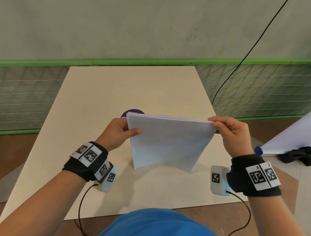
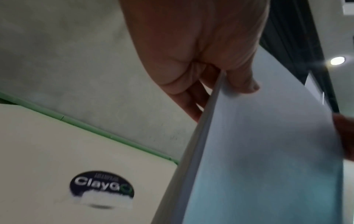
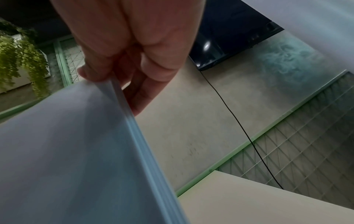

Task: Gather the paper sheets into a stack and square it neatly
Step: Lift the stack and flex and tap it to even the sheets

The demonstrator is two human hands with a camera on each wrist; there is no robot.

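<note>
The cream table (image 1: 87, 112) is filling the middle of the head view, its far edge lying against the grey wall (image 1: 121, 20) with its green rail (image 1: 42, 64). You are holding the paper stack (image 1: 167, 141) on edge above the table, at the centre of the head view; its lower edge is hanging nearest you, and whether that edge is touching the tabletop cannot be told. The sheets are lying together, with their top edges showing as fine lines between your hands.

Your left hand (image 1: 119, 133) is gripping the stack's upper corner at 9 o'clock, the thumb (image 1: 133, 131) pressing on the near face and the fingers (image 2: 191, 97) curling behind. Your right hand (image 1: 230, 133) is pinching the opposite upper corner at 3 o'clock, thumb on the near side and fingers (image 3: 141, 91) behind; the right wrist view is showing the sheet edges (image 3: 134, 131) fanning slightly apart along this side.

A black cable (image 1: 251, 49) is running down the wall at 1 o'clock. A dark cloth (image 1: 302, 155) is lying off the table at 3 o'clock, beside a white board (image 1: 300, 134). A round dark sticker (image 2: 101, 189), lettered "Clay" and further blurred characters, is sitting on the table just beyond the stack's left corner, at 11 o'clock of the stack.
</note>
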